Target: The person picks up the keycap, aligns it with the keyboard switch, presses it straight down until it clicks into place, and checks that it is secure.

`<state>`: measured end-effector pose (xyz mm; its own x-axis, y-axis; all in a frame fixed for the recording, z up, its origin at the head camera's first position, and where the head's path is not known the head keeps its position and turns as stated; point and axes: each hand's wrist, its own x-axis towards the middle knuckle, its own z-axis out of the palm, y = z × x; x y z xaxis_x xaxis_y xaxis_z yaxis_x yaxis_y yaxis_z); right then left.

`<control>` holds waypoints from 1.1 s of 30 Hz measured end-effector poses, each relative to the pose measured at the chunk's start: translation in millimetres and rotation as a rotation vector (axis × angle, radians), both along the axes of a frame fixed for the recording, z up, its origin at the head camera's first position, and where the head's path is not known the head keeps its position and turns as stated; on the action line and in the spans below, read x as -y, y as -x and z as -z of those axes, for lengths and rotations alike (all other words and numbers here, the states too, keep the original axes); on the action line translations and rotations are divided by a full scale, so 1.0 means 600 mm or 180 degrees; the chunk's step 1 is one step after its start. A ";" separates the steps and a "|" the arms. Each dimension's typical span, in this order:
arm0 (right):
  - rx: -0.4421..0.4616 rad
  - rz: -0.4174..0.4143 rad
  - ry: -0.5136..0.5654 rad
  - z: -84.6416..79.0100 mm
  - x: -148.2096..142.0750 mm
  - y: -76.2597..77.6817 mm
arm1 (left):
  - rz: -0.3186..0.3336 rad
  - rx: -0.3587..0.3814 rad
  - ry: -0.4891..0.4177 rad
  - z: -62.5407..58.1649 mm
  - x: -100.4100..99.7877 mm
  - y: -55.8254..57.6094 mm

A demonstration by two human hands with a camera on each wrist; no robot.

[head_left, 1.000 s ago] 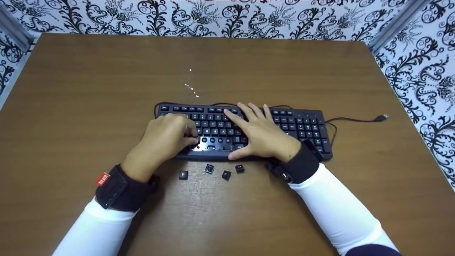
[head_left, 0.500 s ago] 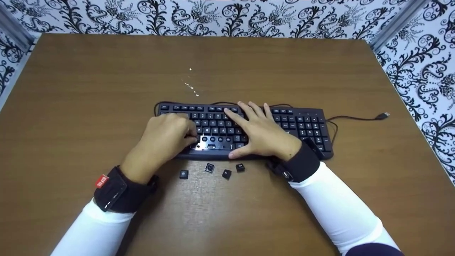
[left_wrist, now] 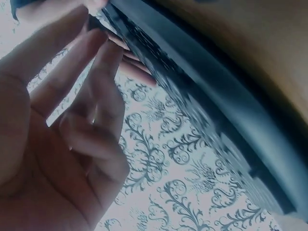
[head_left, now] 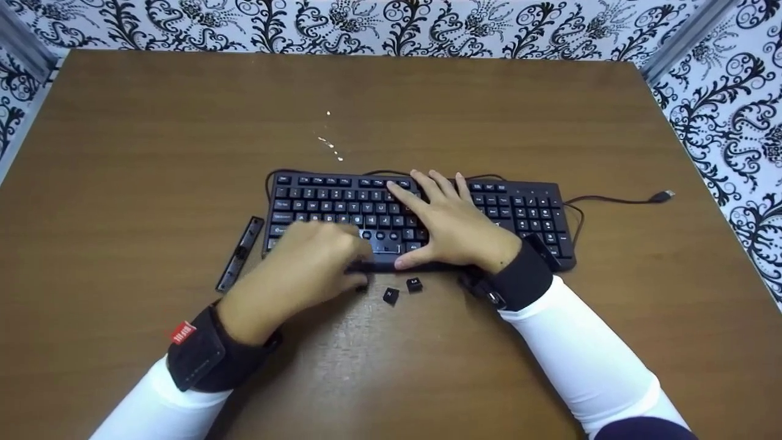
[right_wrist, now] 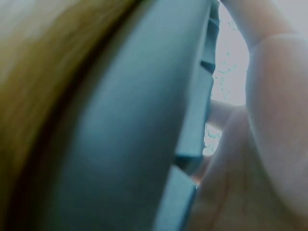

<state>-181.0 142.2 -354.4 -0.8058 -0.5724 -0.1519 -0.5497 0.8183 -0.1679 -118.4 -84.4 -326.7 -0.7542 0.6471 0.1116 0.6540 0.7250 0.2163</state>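
Note:
A black keyboard [head_left: 342, 194] lies on the table, with some keycaps gone from its bottom rows. My right hand [head_left: 458, 229] rests spread over its middle, thumb at the front edge. Just in front of that edge is my left hand [head_left: 305, 266], thumb and index finger apart. Under the thumb tip a loose keycap [head_left: 361, 288] partly shows. In the left wrist view the fingers [left_wrist: 103, 91] are loosely bent, with nothing seen between them. Two more keycaps, one [head_left: 391, 296] and another [head_left: 414, 285], lie to the right. A spacebar [head_left: 240, 255] lies left of the keyboard.
A cable with a USB plug [head_left: 661, 196] extends from the keyboard's right end. Small pale specks [head_left: 330, 145] dot the wooden table [head_left: 153, 153] behind the keyboard. Patterned wallpaper lies beyond its edges.
My left hand has left the lower keys and moved right and toward the front edge. The spacebar at left is uncovered; two loose keycaps are now partly or wholly covered. My right hand stays put.

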 end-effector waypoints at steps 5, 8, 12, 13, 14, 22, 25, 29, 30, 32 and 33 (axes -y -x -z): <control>0.0009 0.0000 0.0018 0.001 0.000 0.001 | 0.0118 0.0064 0.0089 0.008 -0.012 -0.011; 0.0007 0.0008 0.0004 0.001 0.001 0.001 | 0.0125 0.0079 0.0111 0.014 -0.017 -0.015; 0.0028 0.0026 -0.0024 0.000 0.000 0.000 | 0.0111 0.0093 0.0162 0.018 -0.020 -0.019; 0.0027 0.0026 -0.0022 0.000 0.000 0.000 | 0.0103 0.0112 0.0182 0.019 -0.021 -0.019; 0.0026 0.0022 -0.0017 -0.001 0.000 0.000 | 0.0092 0.0122 0.0198 0.019 -0.021 -0.019; 0.0013 0.0002 -0.0027 -0.001 0.000 0.000 | 0.0031 0.0226 0.0196 0.024 -0.021 -0.016; -0.0001 -0.0003 -0.0022 0.000 0.001 0.000 | -0.0001 0.0254 0.0180 0.024 -0.020 -0.016; 0.0007 0.0009 -0.0020 0.000 0.001 0.000 | 0.0015 0.0334 0.0183 0.022 -0.021 -0.016; -0.0005 0.0009 -0.0020 0.000 0.001 0.000 | 0.0033 0.0339 0.0173 0.022 -0.021 -0.016; -0.0012 0.0006 -0.0018 0.000 0.001 0.000 | 0.0064 0.0328 0.0172 0.021 -0.021 -0.016; -0.0016 0.0006 -0.0016 0.001 0.002 0.000 | 0.0084 0.0301 0.0161 0.021 -0.021 -0.016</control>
